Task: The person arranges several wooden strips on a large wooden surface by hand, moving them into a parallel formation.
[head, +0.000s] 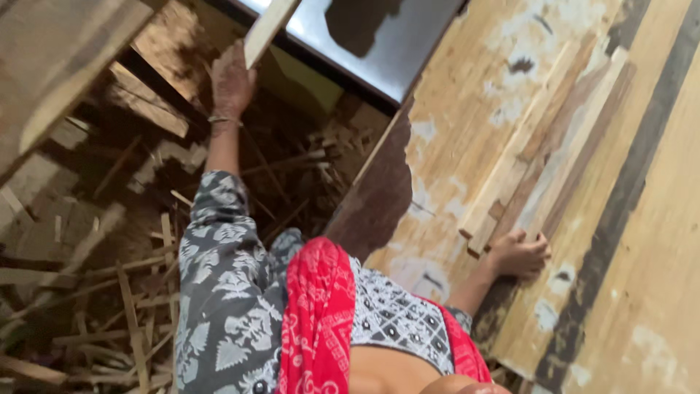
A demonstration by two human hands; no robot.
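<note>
Our left hand (232, 82) grips a pale, flat wooden strip (268, 28) rising just above it. Our right hand (519, 254) lies open, fingers spread, on the worn plank table (656, 277), touching smooth long slats (543, 146) beyond its fingertips.

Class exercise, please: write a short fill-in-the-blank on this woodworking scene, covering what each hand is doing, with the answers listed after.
1. The left hand grips a pale wooden ____.
2. The right hand rests on a row of wooden strips lying on the ____.
3. The floor below is littered with wood ____.

Missing words: strip; workbench; scraps
</note>
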